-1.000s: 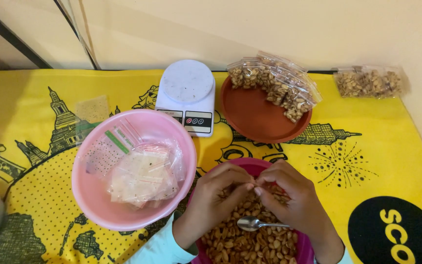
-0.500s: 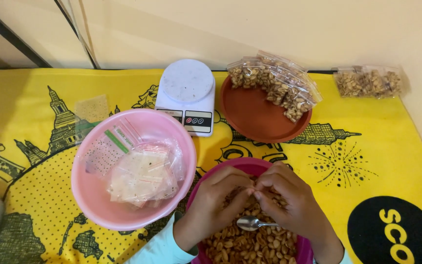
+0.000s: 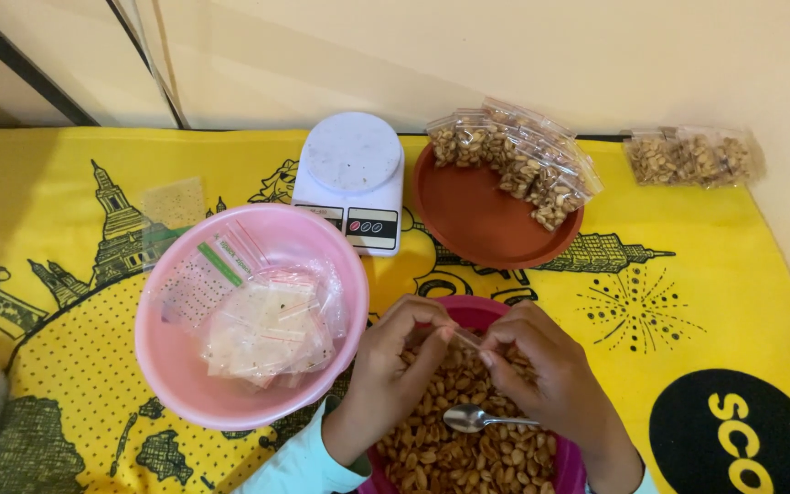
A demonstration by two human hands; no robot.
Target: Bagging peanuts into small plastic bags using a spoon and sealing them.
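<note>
Left hand (image 3: pixel 395 375) and right hand (image 3: pixel 541 375) fingers pinching a small clear bag (image 3: pixel 462 340) (barely visible) above the peanut bowl (image 3: pixel 468 448), spoon (image 3: pixel 477 419) just below; best held mouth-up over bowl.

Low centre: left hand (image 3: pixel 393 370) and right hand (image 3: pixel 541 370) pinch a small clear bag (image 3: pixel 464 339) over magenta bowl (image 3: pixel 477 313) of peanuts (image 3: pixel 468 453); spoon (image 3: pixel 475 419) rests inside.

- A white digital kitchen scale (image 3: pixel 351 178) stood behind a pink plastic bowl (image 3: pixel 176 366) of small clear bags (image 3: pixel 272 325).
- A round brown tray (image 3: pixel 486 220) lay right of the scale, carrying clear bags of nuts (image 3: pixel 514 160).
- A metal spoon (image 3: pixel 473 418) lay in a magenta bowl of nuts (image 3: pixel 477 453).
</note>
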